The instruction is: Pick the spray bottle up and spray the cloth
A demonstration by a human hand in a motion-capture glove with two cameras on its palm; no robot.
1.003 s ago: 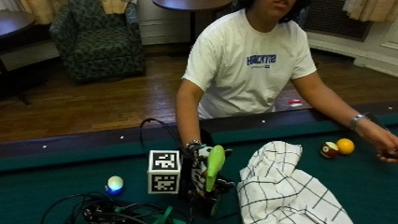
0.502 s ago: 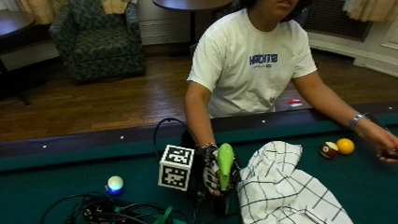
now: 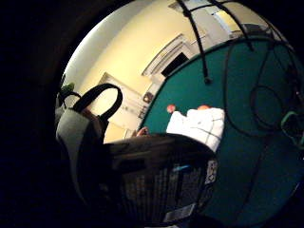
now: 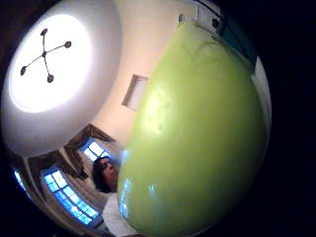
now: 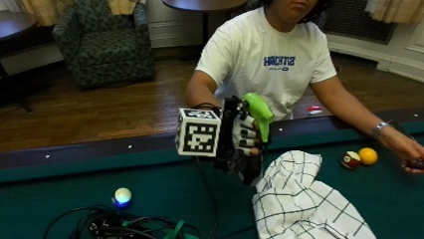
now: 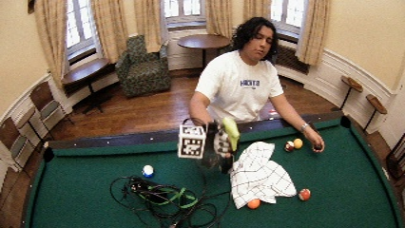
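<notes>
The spray bottle (image 5: 257, 113) has a lime green head and a dark body. My gloved right hand (image 5: 240, 135) grips it upright in the air above the green table, its nozzle facing the cloth's side. The white checked cloth (image 5: 306, 205) lies crumpled on the felt just below and to the right of the bottle. In the wide outside view the bottle (image 6: 229, 132) hangs over the cloth's (image 6: 261, 176) near edge. The green head (image 4: 197, 133) fills the thumb side palm view. The little finger side palm view shows the labelled dark body (image 3: 161, 186) and the cloth (image 3: 199, 126) beyond.
A yellow ball (image 5: 368, 155) and a striped ball (image 5: 350, 159) lie right of the cloth, near the person's bare hand (image 5: 411, 158). A blue-white ball (image 5: 122, 195) and a cable tangle (image 5: 112, 226) sit at the left. Two orange balls (image 6: 254, 204) (image 6: 304, 194) lie by the cloth's front edge.
My hand has lifted the bottle well up off the table and carried it a little to the right, toward the cloth. The cloth has stayed where it was.
</notes>
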